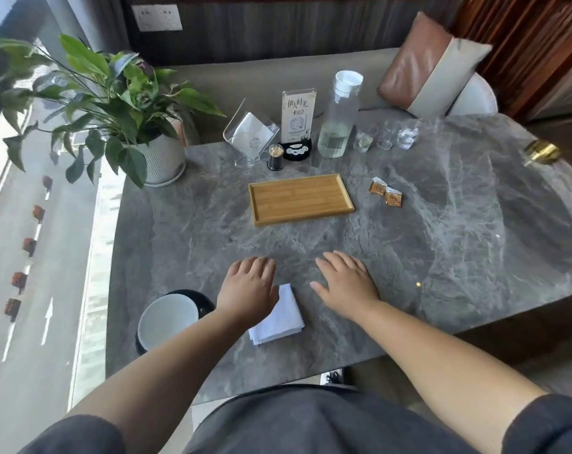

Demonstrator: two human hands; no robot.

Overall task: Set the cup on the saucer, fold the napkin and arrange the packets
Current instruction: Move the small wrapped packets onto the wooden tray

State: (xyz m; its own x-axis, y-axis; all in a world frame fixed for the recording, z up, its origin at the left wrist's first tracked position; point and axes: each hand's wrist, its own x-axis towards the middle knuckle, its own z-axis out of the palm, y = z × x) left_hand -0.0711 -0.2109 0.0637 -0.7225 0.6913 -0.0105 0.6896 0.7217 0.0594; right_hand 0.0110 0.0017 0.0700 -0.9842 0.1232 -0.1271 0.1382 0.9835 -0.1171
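Observation:
A white cup [166,321] stands on a dark saucer [206,301] at the table's near left edge. Right beside it lies a folded white napkin [281,319]. My left hand [250,288] rests flat, palm down, over the napkin's far left corner. Flat on the bare marble to the right of the napkin lies my right hand [345,283], fingers spread, holding nothing. Two small brown packets [385,192] lie side by side on the table right of a wooden tray [299,198], which holds nothing.
Along the far edge stand a potted plant [114,106], a clear napkin holder [250,134], a toothpick jar [275,157], a sign card [297,116], a water bottle [338,116] and small glasses [386,136]. A gold object [542,153] sits at the right edge.

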